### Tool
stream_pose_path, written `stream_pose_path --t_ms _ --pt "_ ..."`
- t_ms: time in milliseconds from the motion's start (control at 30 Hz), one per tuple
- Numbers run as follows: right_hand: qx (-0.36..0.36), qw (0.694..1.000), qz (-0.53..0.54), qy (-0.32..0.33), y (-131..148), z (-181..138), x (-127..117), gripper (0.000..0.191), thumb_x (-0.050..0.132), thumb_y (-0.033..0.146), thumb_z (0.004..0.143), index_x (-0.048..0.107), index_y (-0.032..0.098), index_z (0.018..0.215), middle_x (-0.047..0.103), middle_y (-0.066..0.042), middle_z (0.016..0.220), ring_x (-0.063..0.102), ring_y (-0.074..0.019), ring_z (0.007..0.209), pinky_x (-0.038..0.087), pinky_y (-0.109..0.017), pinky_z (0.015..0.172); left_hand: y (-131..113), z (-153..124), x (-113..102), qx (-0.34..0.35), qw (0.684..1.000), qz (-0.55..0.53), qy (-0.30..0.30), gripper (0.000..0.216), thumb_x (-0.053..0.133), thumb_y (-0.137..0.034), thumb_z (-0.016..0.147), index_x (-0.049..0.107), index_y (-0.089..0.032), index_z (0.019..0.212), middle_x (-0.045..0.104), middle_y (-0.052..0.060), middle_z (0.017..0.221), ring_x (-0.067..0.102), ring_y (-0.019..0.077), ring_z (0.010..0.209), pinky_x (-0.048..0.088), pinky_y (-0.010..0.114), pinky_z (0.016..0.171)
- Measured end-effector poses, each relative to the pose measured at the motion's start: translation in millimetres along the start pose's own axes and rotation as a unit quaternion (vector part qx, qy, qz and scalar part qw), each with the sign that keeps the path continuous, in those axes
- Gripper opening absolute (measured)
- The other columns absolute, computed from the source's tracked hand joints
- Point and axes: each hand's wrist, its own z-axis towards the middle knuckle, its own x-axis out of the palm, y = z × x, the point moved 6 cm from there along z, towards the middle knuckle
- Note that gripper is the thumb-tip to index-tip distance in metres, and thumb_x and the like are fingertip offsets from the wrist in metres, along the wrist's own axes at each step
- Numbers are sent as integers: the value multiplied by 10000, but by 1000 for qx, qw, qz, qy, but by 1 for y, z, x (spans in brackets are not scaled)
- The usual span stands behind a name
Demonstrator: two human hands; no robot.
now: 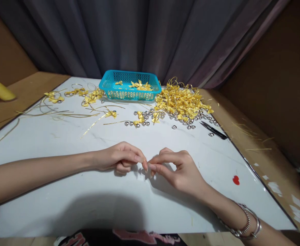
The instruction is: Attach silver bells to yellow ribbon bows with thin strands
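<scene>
Left hand (123,158) and right hand (182,167) are pinching narrowly, contents indiscernible, before yellow bows (177,100) probably light, soft, best held centrally.

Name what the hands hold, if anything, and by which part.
Cannot be told: left hand and right hand pinch close together; anything there is hidden or too small to see.

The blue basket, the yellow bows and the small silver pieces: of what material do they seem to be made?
Blue basket: probably moulded plastic, slightly glossy, with regular holes through its walls.
Yellow bows: perhaps satin ribbon, showing soft sheen and folds.
Silver pieces: mirror-like highlights suggest polished metal, though coated plastic is possible.
</scene>
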Motion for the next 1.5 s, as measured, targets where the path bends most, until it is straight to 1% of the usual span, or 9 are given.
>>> stream_pose_path --t_ms 433,733,800,933,1033,1133,1200,1333,1500 --pt "36 998 15 40 -4 0 7 179 570 128 778 719 171 689 681 -17 582 590 -131 619 460 -262 620 4 2 -1 -1 990 116 -79 270 599 -370 836 651 -123 741 269 -103 359 192 47 338 136 204 359" --pt "67 996 20 55 -6 1 11 170 581 131 769 699 173 654 675 -17 571 598 -131 596 464 -269 626 -6 0 -4 43 955 248 -158 259 568 -283 814 684 -97 675 293 -86 363 198 53 365 126 218 370" --pt "73 995 21 57 -7 2 11 169 581 130 766 696 171 649 673 -15 565 594 -129 582 465 -274 632 -7 0 -4 49 949 265 -165 259 556 -272 812 697 -99 680 337 -77 371 208 53 372 141 216 375" --pt "80 995 25 63 -8 2 11 174 578 130 767 686 165 635 673 -19 556 599 -134 597 463 -283 658 -11 0 -4 71 936 292 -182 249 551 -241 794 712 -116 651 584 -5 518 377 62 448 270 199 435" --pt "83 994 27 70 -9 3 12 181 576 144 770 677 168 622 670 -18 551 599 -134 596 459 -285 665 -11 0 -4 72 932 298 -194 242 562 -236 782 713 -122 632 633 13 560 453 75 492 329 200 474" --pt "83 993 25 74 -9 3 13 190 565 140 767 671 171 613 669 -17 551 595 -130 589 457 -283 659 -9 -1 -5 53 932 291 -210 247 576 -262 779 710 -116 631 537 -27 421 397 63 396 314 193 422" --pt "83 993 21 77 -9 3 14 193 557 135 770 670 170 618 667 -15 546 590 -125 572 453 -284 655 -7 -1 -5 48 938 273 -207 257 586 -279 782 703 -111 625 530 -29 392 434 69 380 363 194 433" --pt "84 993 17 85 -8 4 14 185 557 142 783 674 165 642 662 -16 535 592 -127 553 446 -291 649 -3 2 -1 62 963 210 -159 278 591 -305 804 694 -101 645 683 56 543 624 129 514 498 243 567" --pt "92 992 16 85 -9 3 13 189 562 126 775 672 163 626 663 -17 542 589 -122 532 444 -285 633 -4 1 -2 80 961 209 -160 280 603 -317 812 700 -93 674 714 83 610 656 137 545 519 240 578"
